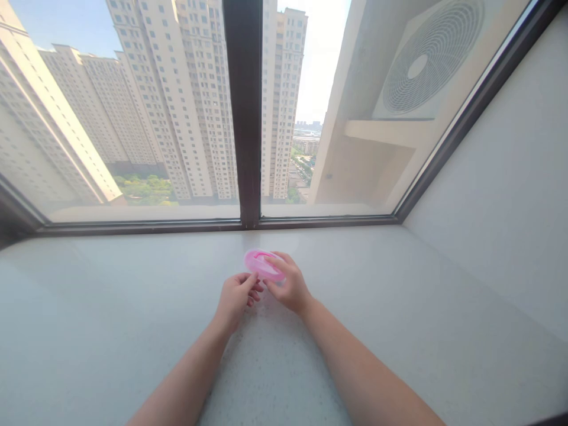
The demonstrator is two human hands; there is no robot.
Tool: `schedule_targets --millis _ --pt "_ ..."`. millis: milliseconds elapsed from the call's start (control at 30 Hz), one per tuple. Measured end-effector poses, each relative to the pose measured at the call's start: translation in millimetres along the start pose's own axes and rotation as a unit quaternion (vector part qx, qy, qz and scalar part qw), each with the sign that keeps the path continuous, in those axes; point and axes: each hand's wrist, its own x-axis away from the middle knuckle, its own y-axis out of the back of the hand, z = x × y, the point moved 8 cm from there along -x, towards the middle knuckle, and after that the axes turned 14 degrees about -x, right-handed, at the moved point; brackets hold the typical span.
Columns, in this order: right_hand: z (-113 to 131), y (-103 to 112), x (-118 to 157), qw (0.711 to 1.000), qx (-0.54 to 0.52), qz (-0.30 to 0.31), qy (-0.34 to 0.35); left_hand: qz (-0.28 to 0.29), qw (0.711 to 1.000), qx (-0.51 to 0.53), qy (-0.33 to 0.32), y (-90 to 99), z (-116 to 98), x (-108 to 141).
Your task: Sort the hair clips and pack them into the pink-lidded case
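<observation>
At this moment, I judge that the step in hand is holding and handling one small pink object [252, 261] with two hands. This object is in the middle of the frame, a little below the dark window frame [249, 227]. It looks round or oval and partly see-through, with a curved band of deeper pink inside it. It is tilted, and I cannot tell exactly what it is.

The right hand [291, 285] grips the object from its right side, with some fingers over the upper part and the thumb near the lower edge. The left hand [234, 299] is at the lower left of the object, with its fingers curled and the thumb and first finger brought to the near edge. Whether these fingers really pinch it or only touch it, I cannot tell.

Under both hands there is the pale, speckled surface [133, 331], which meets a white wall [501, 177] at the right of the frame.

In my judgement, any next move calls for a steady hold by the right hand and fine, light work by the left fingertips, because the object looks thin and could bend or slip if pressed strongly.
</observation>
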Motion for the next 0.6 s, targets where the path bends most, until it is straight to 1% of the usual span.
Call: schedule_targets --millis 233,367,467,600 --pt "-1.2 -3.8 -0.5 1.0 -0.02 0.01 -0.007 -0.017 0.998 0.061 0.024 -2.5 5.1 4.4" --pt "-1.6 -3.7 -1.2 0.999 -0.038 0.006 -0.006 -0.011 0.996 0.089 0.028 -5.3 7.2 5.8" --pt "-2.0 -3.3 -1.4 0.999 -0.046 0.002 -0.007 -0.008 0.996 0.091 0.02 -5.3 6.4 5.7" --pt "-2.2 -3.5 -1.2 0.999 -0.052 0.003 -0.011 -0.022 0.997 0.075 0.006 -2.7 4.4 6.0"
